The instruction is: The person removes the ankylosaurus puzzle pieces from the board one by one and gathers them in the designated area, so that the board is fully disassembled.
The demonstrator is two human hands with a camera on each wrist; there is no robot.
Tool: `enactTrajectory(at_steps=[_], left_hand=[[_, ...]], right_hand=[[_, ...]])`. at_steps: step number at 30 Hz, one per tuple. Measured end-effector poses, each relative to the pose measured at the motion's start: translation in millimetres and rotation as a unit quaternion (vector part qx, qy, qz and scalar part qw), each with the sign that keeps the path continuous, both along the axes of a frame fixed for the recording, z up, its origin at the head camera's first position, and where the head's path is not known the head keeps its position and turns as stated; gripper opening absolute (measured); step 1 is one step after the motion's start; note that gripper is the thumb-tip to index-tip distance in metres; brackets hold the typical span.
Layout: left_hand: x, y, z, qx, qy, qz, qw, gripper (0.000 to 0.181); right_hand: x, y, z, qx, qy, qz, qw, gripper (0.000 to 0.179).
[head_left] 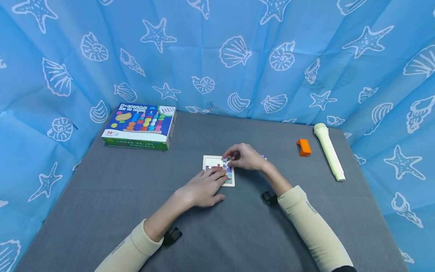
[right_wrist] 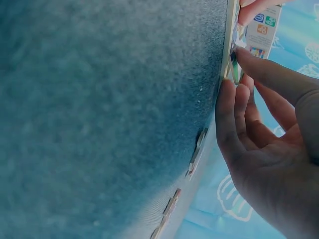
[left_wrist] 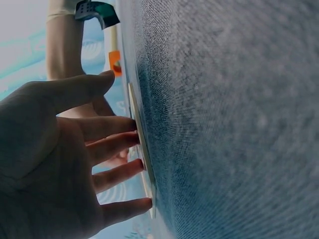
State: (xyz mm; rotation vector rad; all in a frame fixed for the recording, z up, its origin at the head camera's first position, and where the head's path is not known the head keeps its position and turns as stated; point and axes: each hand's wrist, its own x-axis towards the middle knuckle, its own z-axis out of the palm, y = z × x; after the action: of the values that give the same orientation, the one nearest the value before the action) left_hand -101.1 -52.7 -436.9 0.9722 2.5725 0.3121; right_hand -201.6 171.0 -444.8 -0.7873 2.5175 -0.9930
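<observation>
A small jigsaw puzzle board (head_left: 204, 163) with a pale rim lies on the table, partly filled with coloured pieces. My left hand (head_left: 202, 187) rests on its near left part, covering some of the picture. In the left wrist view, the fingers (left_wrist: 118, 177) of that hand are spread and fairly straight, tips at the board's edge. My right hand (head_left: 247, 157) is over the board's right side, pinching a puzzle piece (right_wrist: 235, 67) between thumb and fingers. The held piece stands tilted at the board's edge in the right wrist view.
Loose puzzle pieces (right_wrist: 197, 151) lie on the grey cloth (head_left: 153, 189) right of the board, mostly hidden behind my right hand in the head view. A bead-set box (head_left: 139, 126) stands back left. An orange block (head_left: 304, 147) and a pale yellow stick (head_left: 329, 153) lie at right.
</observation>
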Motion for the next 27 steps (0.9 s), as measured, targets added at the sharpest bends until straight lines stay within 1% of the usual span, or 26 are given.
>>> enactTrajectory(at_steps=[4, 8, 10, 16, 21, 27], left_hand=[[0.0, 0.1, -0.2, 0.002, -0.001, 0.001, 1.0, 0.067], [0.3, -0.1, 0.2, 0.005, -0.004, 0.002, 1.0, 0.066], [0.1, -0.4, 0.0, 0.006, -0.006, 0.003, 1.0, 0.067], [-1.0, -0.6, -0.7, 0.002, -0.017, 0.007, 0.9998, 0.066], [-1.1, 0.2, -0.2, 0.002, -0.024, 0.011, 0.9997, 0.067], [-0.9, 1.3, 0.6, -0.004, -0.029, 0.016, 0.9994, 0.067]], right_hand=[[0.3, 1, 0.1, -0.004, 0.003, 0.014, 0.9999, 0.026], [0.5, 3, 0.4, -0.015, -0.002, 0.017, 0.9997, 0.024], [0.4, 5, 0.5, -0.027, -0.01, 0.019, 0.9994, 0.024], [1.1, 13, -1.5, -0.067, -0.051, 0.028, 0.996, 0.026], [2.5, 28, -0.6, -0.092, -0.079, 0.022, 0.9924, 0.028], [3.9, 54, 6.8, -0.09, -0.101, -0.008, 0.9907, 0.03]])
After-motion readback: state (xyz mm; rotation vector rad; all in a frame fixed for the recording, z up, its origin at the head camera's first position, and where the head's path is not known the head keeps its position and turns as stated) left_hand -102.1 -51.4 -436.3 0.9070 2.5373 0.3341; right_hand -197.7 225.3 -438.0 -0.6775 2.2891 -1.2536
